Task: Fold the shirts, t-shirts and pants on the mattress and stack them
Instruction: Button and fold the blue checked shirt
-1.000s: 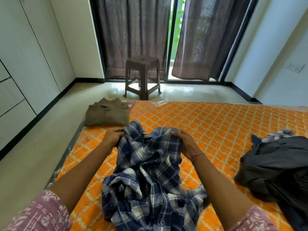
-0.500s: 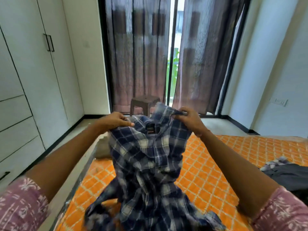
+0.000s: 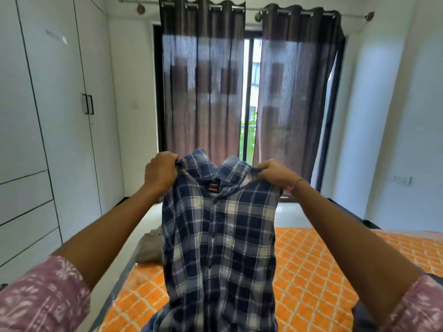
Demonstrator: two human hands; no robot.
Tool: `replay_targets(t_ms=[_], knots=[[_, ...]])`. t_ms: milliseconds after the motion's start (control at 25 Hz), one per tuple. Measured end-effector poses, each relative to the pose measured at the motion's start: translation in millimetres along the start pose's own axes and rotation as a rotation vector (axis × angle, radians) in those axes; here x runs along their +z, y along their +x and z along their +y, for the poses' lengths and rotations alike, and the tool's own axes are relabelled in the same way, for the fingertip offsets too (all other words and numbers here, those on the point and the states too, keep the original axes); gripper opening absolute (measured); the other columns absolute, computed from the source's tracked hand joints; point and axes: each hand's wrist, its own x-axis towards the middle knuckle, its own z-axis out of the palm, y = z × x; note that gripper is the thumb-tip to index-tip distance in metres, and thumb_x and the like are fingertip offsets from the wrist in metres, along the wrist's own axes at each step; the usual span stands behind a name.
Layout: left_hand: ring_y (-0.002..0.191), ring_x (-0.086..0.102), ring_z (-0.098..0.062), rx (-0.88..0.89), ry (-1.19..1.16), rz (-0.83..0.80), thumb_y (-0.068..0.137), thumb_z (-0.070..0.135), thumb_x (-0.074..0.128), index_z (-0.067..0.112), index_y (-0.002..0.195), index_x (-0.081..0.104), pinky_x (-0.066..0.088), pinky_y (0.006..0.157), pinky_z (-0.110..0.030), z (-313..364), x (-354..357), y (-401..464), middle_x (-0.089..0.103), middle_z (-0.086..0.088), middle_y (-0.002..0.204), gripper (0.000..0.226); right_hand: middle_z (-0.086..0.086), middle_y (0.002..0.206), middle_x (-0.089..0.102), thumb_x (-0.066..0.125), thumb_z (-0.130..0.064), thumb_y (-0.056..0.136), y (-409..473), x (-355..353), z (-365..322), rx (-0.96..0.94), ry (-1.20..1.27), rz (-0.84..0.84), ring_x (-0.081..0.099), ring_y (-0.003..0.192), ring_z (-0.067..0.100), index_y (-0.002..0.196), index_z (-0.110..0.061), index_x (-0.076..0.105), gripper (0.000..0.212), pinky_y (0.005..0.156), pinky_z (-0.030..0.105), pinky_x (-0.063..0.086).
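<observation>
- A blue-and-white plaid button-up shirt [image 3: 219, 238] was held up above the orange patterned mattress [image 3: 311, 271], hanging lengthwise.
- Its shoulders were pinched by the left hand [image 3: 160, 170] and right hand [image 3: 275, 174].
- A folded olive garment [image 3: 151, 250] was seen on the mattress behind it.

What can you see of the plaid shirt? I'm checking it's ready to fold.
The plaid shirt is blue, navy and white checked woven cloth with a collar, a dark neck label and a buttoned front placket. It hangs upright and spread, front towards the camera, above the orange mattress. The left hand and right hand each pinch a shoulder. Its hem is out of view.
</observation>
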Motion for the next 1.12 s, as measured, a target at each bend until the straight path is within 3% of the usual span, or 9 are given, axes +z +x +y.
replay_targets(t_ms=[120,240,320,400,560,720,840,1000,1120], knots=[[0.066,0.056,-0.028,0.002,0.023,0.164,0.096,0.011,0.046,0.006,0.079,0.057,0.039,0.056,-0.032,5,-13,-7,0.055,-0.007,0.076,0.022,0.010,0.086,0.061,0.052,-0.004,0.093,-9,-14,-2,0.013,0.081,-0.131,0.059,0.080,0.022,0.104,0.000,0.066,0.018,0.069,0.023,0.050],[0.072,0.054,-0.024,-0.215,-0.339,0.299,0.098,0.010,0.043,0.005,0.090,0.060,0.042,0.064,-0.032,24,-29,10,0.057,-0.009,0.080,0.019,0.003,0.066,0.056,0.065,-0.021,0.089,3,-25,-13,-0.085,-0.097,0.475,0.054,0.064,0.018,0.084,-0.008,0.070,0.015,0.050,0.018,0.037],[0.077,0.056,-0.028,-0.213,-0.592,0.126,0.095,0.010,0.051,0.001,0.087,0.063,0.046,0.073,-0.036,15,-37,23,0.061,-0.015,0.083,0.017,0.006,0.070,0.058,0.066,-0.026,0.088,5,-34,-12,-0.006,-0.177,0.559,0.052,0.062,0.019,0.080,-0.011,0.067,0.018,0.048,0.020,0.033],[0.070,0.056,-0.025,-0.027,-0.444,-0.149,0.090,0.017,0.061,0.004,0.075,0.064,0.051,0.075,-0.042,4,-43,19,0.061,-0.014,0.074,0.020,0.011,0.075,0.059,0.063,-0.021,0.089,2,-36,3,0.115,-0.159,0.462,0.051,0.063,0.022,0.086,0.001,0.067,0.023,0.049,0.022,0.034],[0.066,0.053,-0.019,-0.128,-0.370,0.269,0.094,0.028,0.057,0.012,0.080,0.064,0.038,0.061,-0.030,21,-43,9,0.058,-0.004,0.073,0.022,0.009,0.075,0.062,0.057,-0.025,0.093,-8,-29,1,-0.008,-0.170,0.795,0.054,0.066,0.024,0.084,-0.003,0.070,0.027,0.052,0.023,0.033],[0.069,0.055,-0.023,0.077,-0.167,0.095,0.095,0.028,0.055,0.007,0.083,0.066,0.038,0.061,-0.030,20,-41,2,0.060,-0.007,0.076,0.026,0.010,0.080,0.059,0.054,-0.021,0.095,-17,-35,4,0.025,-0.346,0.628,0.053,0.071,0.026,0.095,-0.003,0.072,0.025,0.062,0.028,0.038],[0.069,0.054,-0.022,-0.048,-0.314,0.290,0.096,0.026,0.053,0.006,0.085,0.066,0.044,0.064,-0.030,20,-44,5,0.059,-0.006,0.075,0.027,0.011,0.077,0.060,0.050,-0.012,0.093,-14,-39,-2,-0.058,-0.205,0.721,0.055,0.074,0.029,0.087,-0.004,0.070,0.023,0.058,0.026,0.034],[0.075,0.061,-0.022,-0.122,-0.608,-0.638,0.090,0.024,0.061,0.003,0.091,0.066,0.049,0.068,-0.029,2,-57,8,0.065,-0.012,0.084,0.022,0.011,0.073,0.058,0.058,-0.026,0.093,-16,-46,3,0.105,-0.071,0.288,0.051,0.063,0.021,0.094,0.003,0.070,0.031,0.051,0.022,0.037],[0.087,0.063,-0.019,-0.078,-0.149,-1.021,0.087,0.023,0.067,0.006,0.106,0.068,0.051,0.075,-0.025,1,-50,-2,0.067,-0.011,0.100,0.025,0.009,0.099,0.067,0.060,-0.033,0.091,-22,-42,12,0.175,0.008,0.212,0.062,0.083,0.021,0.115,-0.005,0.065,0.037,0.073,0.026,0.049]])
